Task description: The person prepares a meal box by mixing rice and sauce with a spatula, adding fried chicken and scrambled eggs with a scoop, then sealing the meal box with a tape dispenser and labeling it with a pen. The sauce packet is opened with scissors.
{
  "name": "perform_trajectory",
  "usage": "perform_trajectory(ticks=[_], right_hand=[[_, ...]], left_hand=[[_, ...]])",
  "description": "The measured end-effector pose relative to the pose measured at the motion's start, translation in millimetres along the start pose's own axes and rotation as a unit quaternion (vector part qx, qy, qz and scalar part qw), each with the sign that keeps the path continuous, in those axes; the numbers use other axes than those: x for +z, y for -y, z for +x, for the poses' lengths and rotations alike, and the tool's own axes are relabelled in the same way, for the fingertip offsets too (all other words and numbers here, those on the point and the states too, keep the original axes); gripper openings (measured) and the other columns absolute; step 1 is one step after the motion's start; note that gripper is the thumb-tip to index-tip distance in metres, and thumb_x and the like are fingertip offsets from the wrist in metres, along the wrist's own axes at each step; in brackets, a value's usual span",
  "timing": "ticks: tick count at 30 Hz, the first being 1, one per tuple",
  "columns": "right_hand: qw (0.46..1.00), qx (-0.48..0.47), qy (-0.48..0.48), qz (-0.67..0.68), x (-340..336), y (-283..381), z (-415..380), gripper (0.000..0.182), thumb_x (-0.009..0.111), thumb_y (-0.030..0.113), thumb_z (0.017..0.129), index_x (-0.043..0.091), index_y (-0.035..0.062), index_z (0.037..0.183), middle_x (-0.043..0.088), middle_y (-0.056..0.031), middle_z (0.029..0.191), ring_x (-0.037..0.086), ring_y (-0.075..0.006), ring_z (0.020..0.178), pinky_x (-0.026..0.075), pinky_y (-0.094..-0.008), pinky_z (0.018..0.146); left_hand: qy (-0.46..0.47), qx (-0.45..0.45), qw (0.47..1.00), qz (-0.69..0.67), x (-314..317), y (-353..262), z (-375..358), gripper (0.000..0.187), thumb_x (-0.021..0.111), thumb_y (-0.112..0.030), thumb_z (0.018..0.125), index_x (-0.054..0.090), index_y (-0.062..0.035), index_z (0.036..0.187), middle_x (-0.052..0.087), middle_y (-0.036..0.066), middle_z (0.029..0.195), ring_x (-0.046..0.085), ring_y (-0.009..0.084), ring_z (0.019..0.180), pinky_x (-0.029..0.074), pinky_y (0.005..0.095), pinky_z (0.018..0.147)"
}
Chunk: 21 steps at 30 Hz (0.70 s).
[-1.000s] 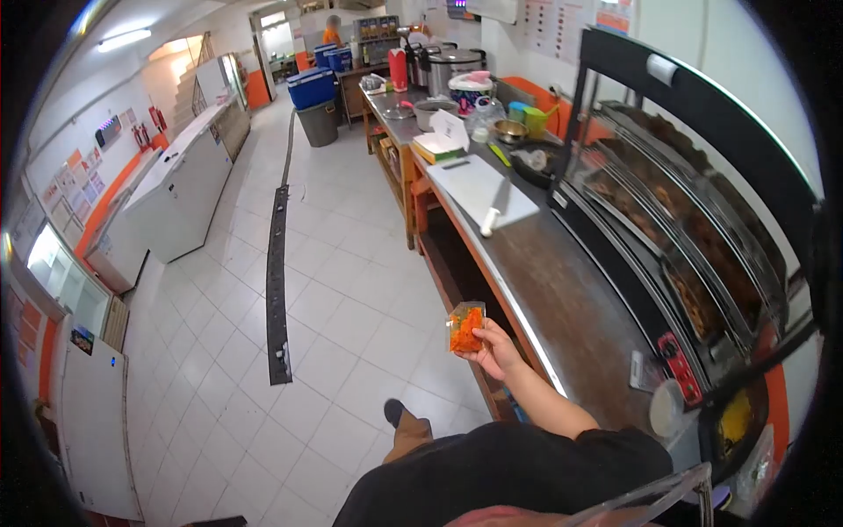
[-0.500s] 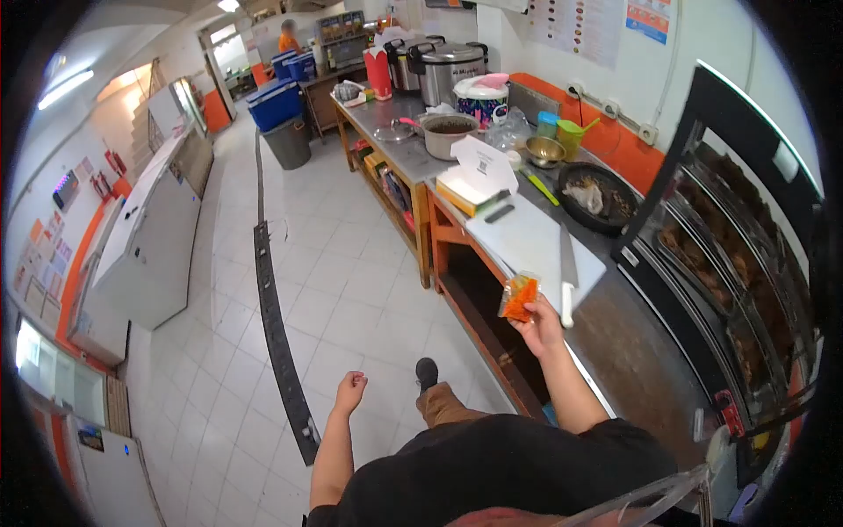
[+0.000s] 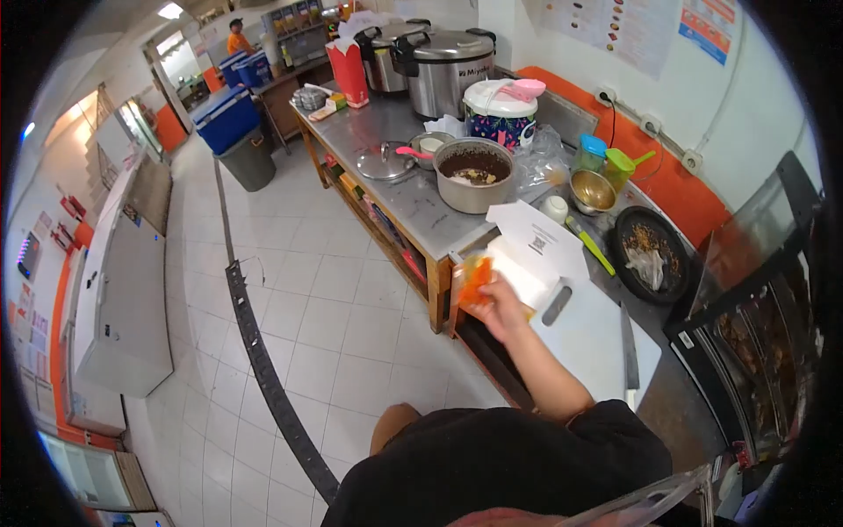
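My right hand (image 3: 499,312) is closed around a small clear plastic packet with orange contents (image 3: 476,279). It holds the packet above the counter's front edge, partly in front of an open white carton box (image 3: 537,239). The box's raised flap bears a printed square code. Just to the right is a white cutting board (image 3: 590,338), where a knife (image 3: 628,347) with a white handle lies. My left hand is out of view.
On the counter stand a pot (image 3: 474,191) with dark contents, a glass lid (image 3: 386,162), rice cookers (image 3: 450,75), a brass-coloured bowl (image 3: 594,191) and a dark round mortar (image 3: 625,230). A black floor strip (image 3: 263,360) crosses the tiles. A person in orange (image 3: 237,40) stands far back.
My right hand has carried the packet forward and left, from beside the cutting board to the carton box. My left hand has left the view. The counter appears closer.
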State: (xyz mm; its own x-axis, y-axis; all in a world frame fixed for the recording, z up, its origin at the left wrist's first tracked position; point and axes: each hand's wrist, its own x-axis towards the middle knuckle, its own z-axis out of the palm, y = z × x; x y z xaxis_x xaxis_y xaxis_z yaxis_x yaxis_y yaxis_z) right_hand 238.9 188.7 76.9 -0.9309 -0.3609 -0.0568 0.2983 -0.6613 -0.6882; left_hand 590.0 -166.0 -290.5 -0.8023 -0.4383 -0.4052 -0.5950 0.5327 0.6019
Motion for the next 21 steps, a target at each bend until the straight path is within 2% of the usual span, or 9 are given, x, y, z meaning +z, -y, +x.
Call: perform_trajectory(ticks=[2,6,8,10,15,17,19,20,21], right_hand=[[0.993,0.085,0.081,0.027,4,-38,35,0.038,0.044,0.000,0.077,0.039,0.0049,0.114,0.050,-0.0105,0.110,0.053,-0.0240,0.098,0.046,-0.0396,0.083],[0.976,0.203,0.032,0.076,26,-110,75,0.039,0.046,0.003,0.079,0.037,0.0027,0.118,0.049,-0.0117,0.112,0.052,-0.0235,0.101,0.045,-0.0387,0.086],[0.978,0.200,0.013,0.053,38,-111,112,0.040,0.045,0.001,0.079,0.036,0.0027,0.119,0.047,-0.0118,0.114,0.052,-0.0238,0.102,0.044,-0.0385,0.088],[0.988,0.124,0.032,0.084,37,-104,155,0.040,0.045,-0.003,0.078,0.037,0.0046,0.117,0.049,-0.0094,0.111,0.052,-0.0227,0.103,0.045,-0.0378,0.086],[0.991,-0.075,-0.107,-0.040,49,-22,249,0.043,0.044,-0.008,0.075,0.037,0.0039,0.116,0.050,-0.0091,0.110,0.054,-0.0179,0.098,0.048,-0.0317,0.079],[0.952,-0.119,-0.224,-0.172,40,13,267,0.048,0.043,-0.008,0.074,0.038,0.0046,0.120,0.051,-0.0079,0.108,0.055,-0.0196,0.098,0.048,-0.0313,0.078],[0.872,-0.254,-0.228,-0.350,-6,31,293,0.042,0.044,-0.003,0.074,0.041,0.0042,0.115,0.056,-0.0127,0.101,0.056,-0.0255,0.096,0.047,-0.0332,0.077],[0.869,-0.256,-0.240,-0.349,-17,44,301,0.042,0.044,-0.003,0.074,0.041,0.0042,0.115,0.056,-0.0127,0.101,0.056,-0.0255,0.096,0.047,-0.0332,0.077],[0.797,-0.245,-0.271,-0.480,-26,57,310,0.040,0.041,-0.005,0.073,0.042,0.0030,0.112,0.057,-0.0145,0.100,0.056,-0.0266,0.097,0.045,-0.0338,0.081]], left_hand=[[0.006,-0.017,0.999,-0.026,-22,-13,43,0.013,0.056,-0.017,0.074,0.057,-0.0057,0.080,0.059,0.008,0.075,0.055,0.0214,0.065,0.043,0.0319,0.057],[0.014,-0.034,0.998,-0.056,-94,-40,160,0.009,0.055,-0.015,0.072,0.056,-0.0064,0.075,0.057,0.007,0.070,0.053,0.0199,0.060,0.042,0.0317,0.053],[0.018,-0.034,0.997,-0.069,-130,-53,232,0.007,0.055,-0.014,0.072,0.056,-0.0068,0.073,0.057,0.006,0.068,0.052,0.0191,0.058,0.041,0.0316,0.051],[0.030,-0.045,0.994,-0.092,-145,-66,285,0.006,0.054,-0.012,0.071,0.056,-0.0072,0.070,0.056,0.006,0.066,0.051,0.0183,0.056,0.040,0.0316,0.049],[0.050,-0.067,0.989,-0.120,-211,-130,420,0.006,0.053,-0.010,0.069,0.055,-0.0080,0.064,0.054,0.004,0.060,0.049,0.0164,0.049,0.039,0.0314,0.043],[0.062,-0.081,0.987,-0.123,-224,-146,482,0.008,0.052,-0.009,0.069,0.055,-0.0084,0.061,0.053,0.003,0.058,0.048,0.0157,0.047,0.038,0.0313,0.041],[-0.054,-0.079,0.977,-0.193,-225,-225,527,0.007,0.049,-0.012,0.073,0.054,-0.0075,0.072,0.055,0.003,0.064,0.047,0.0115,0.047,0.034,0.0236,0.039],[-0.092,-0.081,0.955,-0.271,-218,-256,546,0.009,0.049,-0.014,0.075,0.054,-0.0071,0.078,0.056,0.003,0.067,0.048,0.0107,0.049,0.034,0.0215,0.039],[-0.031,-0.072,0.962,-0.262,-210,-290,558,0.011,0.048,-0.015,0.077,0.053,-0.0066,0.083,0.057,0.004,0.070,0.049,0.0105,0.051,0.034,0.0214,0.039]])
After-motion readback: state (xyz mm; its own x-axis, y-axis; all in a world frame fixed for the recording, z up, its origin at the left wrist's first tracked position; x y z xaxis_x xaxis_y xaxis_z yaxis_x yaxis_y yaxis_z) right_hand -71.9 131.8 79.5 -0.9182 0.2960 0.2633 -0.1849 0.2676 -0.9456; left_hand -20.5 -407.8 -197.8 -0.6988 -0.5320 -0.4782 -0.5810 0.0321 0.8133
